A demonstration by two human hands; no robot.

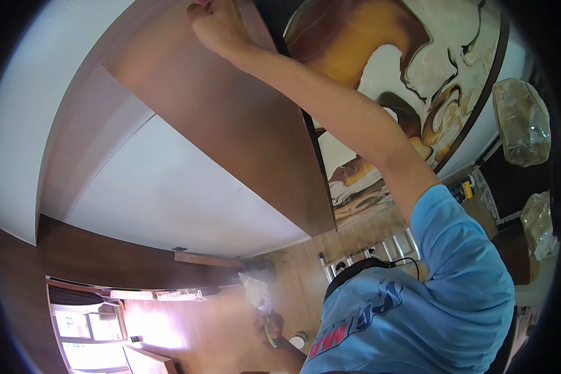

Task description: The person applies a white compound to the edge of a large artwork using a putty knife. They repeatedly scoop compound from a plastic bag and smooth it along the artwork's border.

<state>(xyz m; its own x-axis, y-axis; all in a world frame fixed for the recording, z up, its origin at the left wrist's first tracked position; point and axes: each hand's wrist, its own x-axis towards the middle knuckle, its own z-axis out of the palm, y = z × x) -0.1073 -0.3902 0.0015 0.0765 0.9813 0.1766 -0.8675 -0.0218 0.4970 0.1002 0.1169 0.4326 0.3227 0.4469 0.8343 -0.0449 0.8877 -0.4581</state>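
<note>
My right arm reaches up to the far edge of the view. There my right hand (221,26) is closed, its fingers bent around a small pink thing (202,2) mostly cut off by the frame. It is against a smooth brown panel (230,137). Lower down, on my left side, my left hand (270,325) is closed around a small pale and yellowish object whose kind is unclear. A blurred whitish shape (255,292) shows just beyond that hand. I cannot tell whether the hand touches it.
Right of the brown panel stands a glossy panel with marbled swirls (386,75). A metal ladder (355,254) is below, over the wooden floor (224,327). Clear plastic-wrapped lumps (521,121) are at the right. A window (90,327) is at lower left, and a round white-topped container (298,340) sits nearby.
</note>
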